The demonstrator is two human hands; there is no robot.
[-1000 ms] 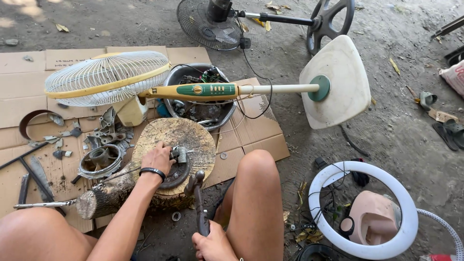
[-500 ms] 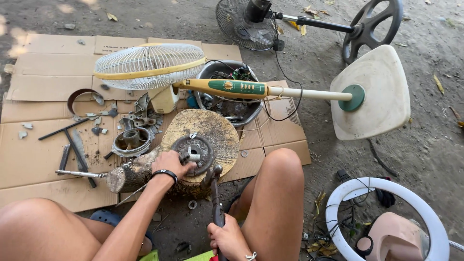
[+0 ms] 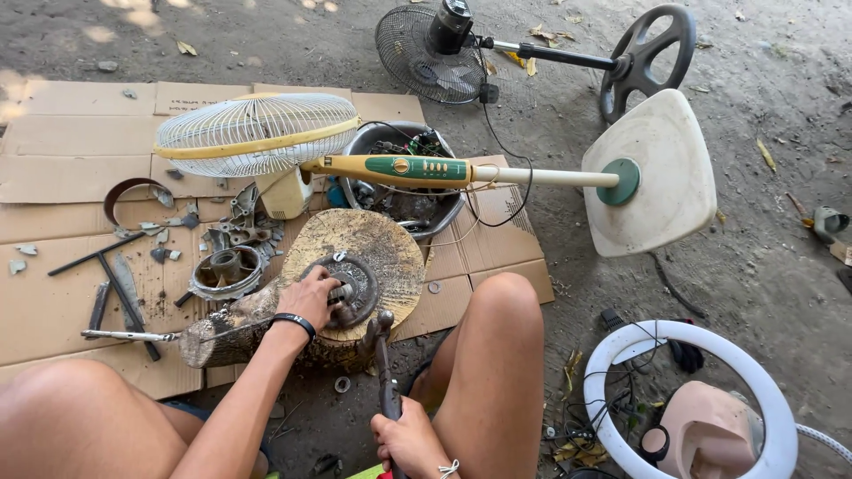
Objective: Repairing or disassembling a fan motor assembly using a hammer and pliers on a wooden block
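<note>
A round dark metal motor part (image 3: 359,286) lies on top of a wooden log stump (image 3: 383,246). My left hand (image 3: 310,296), with a black wristband, is closed on that part and holds it against the wood. My right hand (image 3: 410,441) grips the handle of a long dark hand tool (image 3: 383,359) that stands between my knees, its head touching the stump's near edge just below the motor part.
A white and yellow pedestal fan (image 3: 417,168) lies across flattened cardboard (image 3: 62,160), with a metal bowl of parts (image 3: 404,182) beneath its pole. Loose metal parts and tools (image 3: 213,257) lie left. A black fan (image 3: 497,49) lies beyond. A white ring (image 3: 612,355) sits right.
The view has shifted, so everything sits further right and lower in frame. My left hand stays on the motor part. The tool in my right hand has stayed against the stump.
</note>
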